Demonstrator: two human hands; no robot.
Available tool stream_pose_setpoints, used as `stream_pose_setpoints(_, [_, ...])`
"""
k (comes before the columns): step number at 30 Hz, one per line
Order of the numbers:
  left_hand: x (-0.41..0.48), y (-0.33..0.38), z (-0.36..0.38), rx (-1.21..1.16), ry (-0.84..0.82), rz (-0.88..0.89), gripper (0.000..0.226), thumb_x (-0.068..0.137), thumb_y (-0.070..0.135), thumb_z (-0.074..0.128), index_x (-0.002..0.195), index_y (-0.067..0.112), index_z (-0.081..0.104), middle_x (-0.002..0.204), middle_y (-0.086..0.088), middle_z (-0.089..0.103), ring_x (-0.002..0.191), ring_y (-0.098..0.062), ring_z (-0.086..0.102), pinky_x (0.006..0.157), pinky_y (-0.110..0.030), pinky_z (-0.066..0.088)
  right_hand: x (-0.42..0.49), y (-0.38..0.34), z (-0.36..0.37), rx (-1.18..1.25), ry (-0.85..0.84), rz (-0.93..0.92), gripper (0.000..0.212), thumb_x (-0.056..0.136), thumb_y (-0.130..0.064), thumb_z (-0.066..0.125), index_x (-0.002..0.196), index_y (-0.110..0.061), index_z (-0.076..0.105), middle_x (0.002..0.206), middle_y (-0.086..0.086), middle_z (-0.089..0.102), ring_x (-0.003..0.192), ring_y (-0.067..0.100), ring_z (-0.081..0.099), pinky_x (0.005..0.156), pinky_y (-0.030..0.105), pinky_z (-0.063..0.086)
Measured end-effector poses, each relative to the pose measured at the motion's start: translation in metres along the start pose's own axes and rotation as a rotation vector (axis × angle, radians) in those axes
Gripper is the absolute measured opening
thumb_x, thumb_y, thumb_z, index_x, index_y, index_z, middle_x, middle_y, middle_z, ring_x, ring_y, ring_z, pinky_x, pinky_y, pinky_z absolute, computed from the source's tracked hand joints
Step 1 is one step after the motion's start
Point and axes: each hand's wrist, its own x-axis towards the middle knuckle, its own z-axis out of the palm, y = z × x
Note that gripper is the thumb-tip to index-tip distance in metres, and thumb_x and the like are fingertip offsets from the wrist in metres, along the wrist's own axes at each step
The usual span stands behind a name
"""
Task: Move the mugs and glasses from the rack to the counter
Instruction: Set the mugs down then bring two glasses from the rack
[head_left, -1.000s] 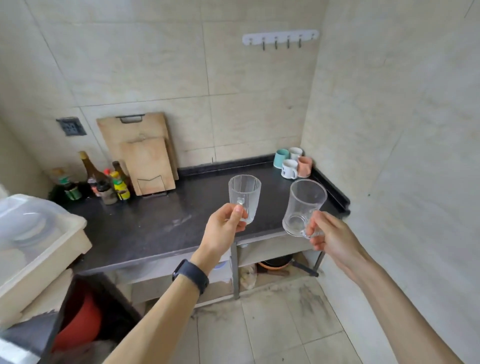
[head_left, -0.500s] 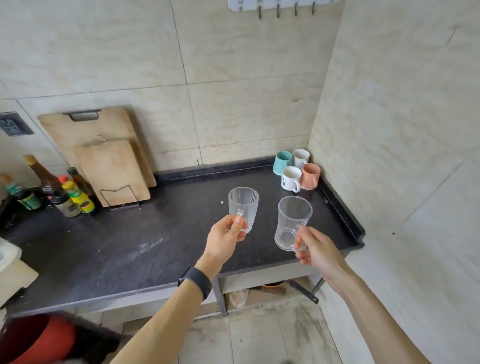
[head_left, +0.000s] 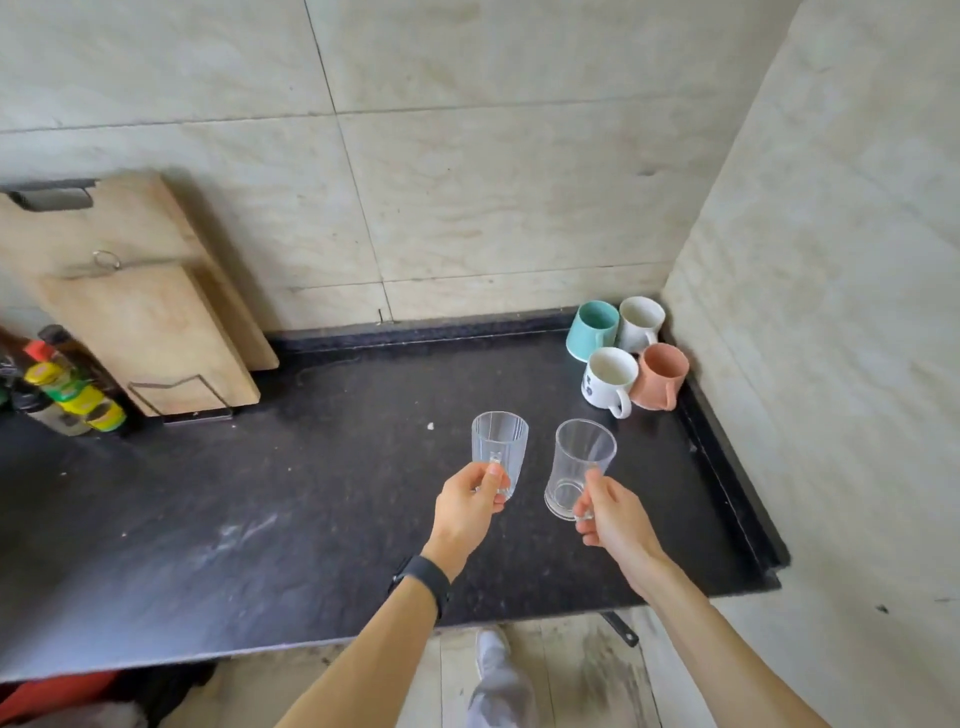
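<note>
- Starting at the left edge of the frame, I see only boards (head_left: 145, 322) and bottles (head_left: 67, 395) by the wall. The rack is out of view, so I cannot tell what remains on it.
- At lower centre, my left hand (head_left: 467, 506) pinches the handle of the ribbed glass (head_left: 498, 452) between thumb and curled fingers. The glass is upright and, I judge, in the air above the counter (head_left: 311, 519).
- Just right of it, my right hand (head_left: 613, 519) is curled round the handle of the plain glass (head_left: 579, 467), which is tilted slightly and also not set down.
- In the right-hand corner of the counter, four mugs (head_left: 608, 382) stand clustered, so I count that part done.
- What is left here, as I judge it, is to set both glasses down near the mugs.
</note>
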Motion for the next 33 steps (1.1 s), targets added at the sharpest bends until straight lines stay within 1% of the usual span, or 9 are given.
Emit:
stream_pose_setpoints(3, [0.039, 0.000, 0.013, 0.015, -0.003, -0.044, 0.030, 0.101, 0.036, 0.050, 0.088, 0.018, 0.070, 0.086, -0.004, 0.071, 0.082, -0.018, 0.068, 0.083, -0.035, 0.060, 0.043, -0.005, 0.011, -0.057, 0.002, 0.067, 0.046, 0.103, -0.047, 0.038, 0.083, -0.015, 0.064, 0.084, 0.002, 0.070, 0.073, 0.014, 0.070, 0.056, 0.017, 0.052])
stream_pose_setpoints(6, [0.078, 0.003, 0.026, -0.001, 0.040, -0.074, 0.030, 0.100, 0.031, 0.052, 0.084, 0.013, 0.071, 0.085, -0.011, 0.071, 0.075, -0.019, 0.066, 0.082, -0.041, 0.060, 0.082, -0.015, 0.020, -0.085, -0.017, 0.123, 0.040, 0.104, -0.046, 0.040, 0.089, -0.017, 0.064, 0.091, 0.000, 0.070, 0.079, 0.016, 0.072, 0.058, 0.017, 0.053])
stream_pose_setpoints(10, [0.123, 0.006, 0.039, -0.011, 0.014, -0.128, 0.030, 0.101, 0.035, 0.049, 0.085, 0.018, 0.068, 0.089, -0.005, 0.070, 0.080, -0.016, 0.067, 0.086, -0.041, 0.059, 0.130, -0.033, 0.027, -0.086, -0.025, 0.164, 0.032, 0.103, -0.044, 0.044, 0.091, -0.020, 0.062, 0.095, -0.003, 0.068, 0.080, 0.016, 0.072, 0.060, 0.018, 0.054])
stream_pose_setpoints(12, [0.144, 0.007, 0.045, -0.009, 0.007, -0.139, 0.029, 0.101, 0.037, 0.048, 0.085, 0.021, 0.067, 0.094, -0.004, 0.070, 0.083, -0.014, 0.068, 0.087, -0.040, 0.059, 0.151, -0.041, 0.030, -0.092, -0.033, 0.150, 0.034, 0.104, -0.043, 0.042, 0.087, -0.020, 0.060, 0.096, -0.001, 0.069, 0.082, 0.016, 0.072, 0.066, 0.021, 0.057])
stream_pose_setpoints(17, [0.198, 0.010, 0.059, -0.047, 0.001, -0.139, 0.025, 0.100, 0.037, 0.050, 0.090, 0.022, 0.068, 0.092, -0.001, 0.071, 0.087, -0.017, 0.070, 0.090, -0.042, 0.057, 0.205, -0.059, 0.034, -0.058, -0.027, 0.102, 0.037, 0.106, -0.036, 0.036, 0.081, -0.015, 0.054, 0.095, 0.006, 0.067, 0.084, 0.020, 0.070, 0.085, 0.037, 0.060])
stream_pose_setpoints(23, [0.253, 0.022, 0.079, -0.114, -0.006, -0.126, 0.026, 0.100, 0.037, 0.051, 0.103, 0.018, 0.069, 0.099, 0.003, 0.071, 0.094, -0.014, 0.069, 0.096, -0.040, 0.055, 0.264, -0.079, 0.041, 0.047, -0.010, 0.037, 0.036, 0.106, -0.029, 0.033, 0.078, -0.012, 0.047, 0.087, 0.007, 0.058, 0.077, 0.022, 0.061, 0.084, 0.045, 0.057])
stream_pose_setpoints(27, [0.278, 0.027, 0.089, -0.071, -0.023, -0.129, 0.017, 0.100, 0.034, 0.052, 0.097, 0.028, 0.068, 0.109, -0.001, 0.069, 0.102, -0.013, 0.066, 0.099, -0.039, 0.051, 0.294, -0.086, 0.043, 0.073, -0.018, 0.017, 0.037, 0.106, -0.029, 0.035, 0.078, -0.012, 0.049, 0.086, 0.004, 0.058, 0.077, 0.021, 0.063, 0.083, 0.045, 0.057])
stream_pose_setpoints(30, [0.296, 0.029, 0.092, -0.028, -0.023, -0.139, 0.022, 0.100, 0.036, 0.051, 0.101, 0.025, 0.070, 0.117, -0.003, 0.066, 0.105, -0.014, 0.063, 0.091, -0.030, 0.049, 0.313, -0.091, 0.042, 0.082, -0.028, 0.012, 0.038, 0.107, -0.031, 0.036, 0.077, -0.013, 0.051, 0.087, 0.003, 0.059, 0.078, 0.020, 0.064, 0.081, 0.040, 0.057])
stream_pose_setpoints(33, [0.313, 0.033, 0.091, 0.027, -0.023, -0.129, 0.027, 0.101, 0.038, 0.049, 0.105, 0.022, 0.070, 0.118, -0.003, 0.064, 0.103, -0.013, 0.063, 0.084, -0.026, 0.045, 0.329, -0.097, 0.046, 0.093, -0.049, 0.019, 0.038, 0.107, -0.031, 0.034, 0.078, -0.013, 0.051, 0.091, 0.004, 0.060, 0.085, 0.020, 0.067, 0.085, 0.038, 0.058])
